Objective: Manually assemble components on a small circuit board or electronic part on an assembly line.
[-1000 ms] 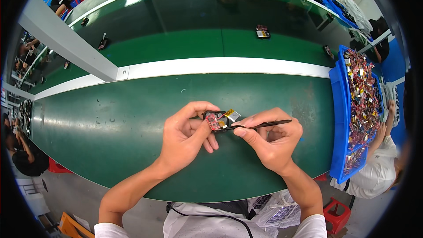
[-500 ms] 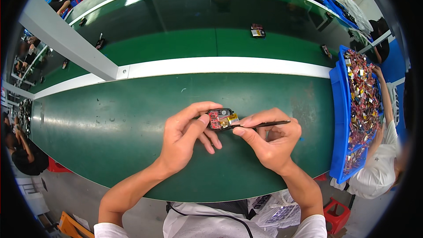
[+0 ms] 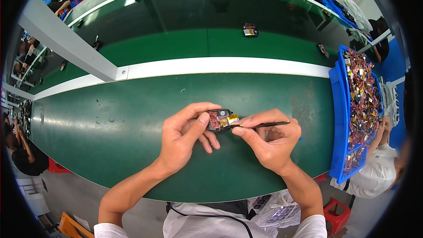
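Observation:
Between the thumb and fingers of my left hand (image 3: 185, 130) is a small black device housing (image 3: 213, 127), held just above the green table (image 3: 132, 119). Inside the housing shows a red circuit board (image 3: 217, 119), and a yellow-and-silver battery (image 3: 232, 118) sits at its right side. My right hand (image 3: 273, 136) is closed on black tweezers (image 3: 271, 124), gripped like a pen. Their tip reaches the housing's lower right part, beside the battery; what exactly it touches is too small to tell.
A blue tray (image 3: 338, 119) heaped with wired red boards stands at the right, near a co-worker in a white shirt (image 3: 374, 172). Beyond a white rail (image 3: 220, 65) runs a green conveyor belt (image 3: 176, 46) carrying several small devices. A white post (image 3: 70, 39) rises at the left.
Devices on the belt have shifted to the left. The co-worker's hands at the right have drawn back toward the body. My hands stay nearly in place, with the tweezers still at the housing.

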The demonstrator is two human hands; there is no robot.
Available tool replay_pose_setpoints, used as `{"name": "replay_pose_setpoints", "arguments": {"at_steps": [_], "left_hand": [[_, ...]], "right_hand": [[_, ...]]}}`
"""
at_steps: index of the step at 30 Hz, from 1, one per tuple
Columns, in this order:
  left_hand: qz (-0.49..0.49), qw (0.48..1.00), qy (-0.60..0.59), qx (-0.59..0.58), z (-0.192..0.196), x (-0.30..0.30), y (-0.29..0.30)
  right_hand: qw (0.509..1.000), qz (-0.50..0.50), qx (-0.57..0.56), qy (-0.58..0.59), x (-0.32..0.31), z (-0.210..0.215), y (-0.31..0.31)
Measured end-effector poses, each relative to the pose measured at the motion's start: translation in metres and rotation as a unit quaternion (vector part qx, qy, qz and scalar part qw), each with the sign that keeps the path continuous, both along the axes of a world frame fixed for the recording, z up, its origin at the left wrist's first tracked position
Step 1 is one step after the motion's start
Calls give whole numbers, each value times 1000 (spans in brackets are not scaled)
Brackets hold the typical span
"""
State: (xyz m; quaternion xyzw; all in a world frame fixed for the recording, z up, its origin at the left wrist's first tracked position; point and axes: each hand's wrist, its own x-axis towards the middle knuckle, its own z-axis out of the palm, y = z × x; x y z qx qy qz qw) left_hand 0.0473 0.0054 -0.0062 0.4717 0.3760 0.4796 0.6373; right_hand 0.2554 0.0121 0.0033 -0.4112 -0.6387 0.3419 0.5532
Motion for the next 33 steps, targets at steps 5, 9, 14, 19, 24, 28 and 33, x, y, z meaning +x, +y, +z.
{"name": "replay_pose_setpoints", "arguments": {"at_steps": [5, 9, 14, 19, 24, 28, 33], "left_hand": [[7, 1000, 6, -4, 2, 0, 0], [-3, 1000, 12, 9, 1, 2, -1], [-13, 998, 23, 52, -5, 1, 0], [-13, 998, 22, 59, -7, 2, -1], [-1, 999, 15, 52, -5, 4, -1], [-1, 998, 23, 64, -6, 4, 0], [-2, 998, 22, 64, -7, 3, 0]], "right_hand": [[1000, -1, 11, -5, -1, -2, 0], [1000, -4, 20, -14, -1, -4, -1], [999, -10, 45, -25, -1, -5, -1], [997, -5, 63, -39, -1, -4, 0], [998, 4, 61, -32, 2, -7, 1], [1000, 0, 29, -9, 1, -6, 0], [999, 4, -22, 24, 2, -2, 0]]}}
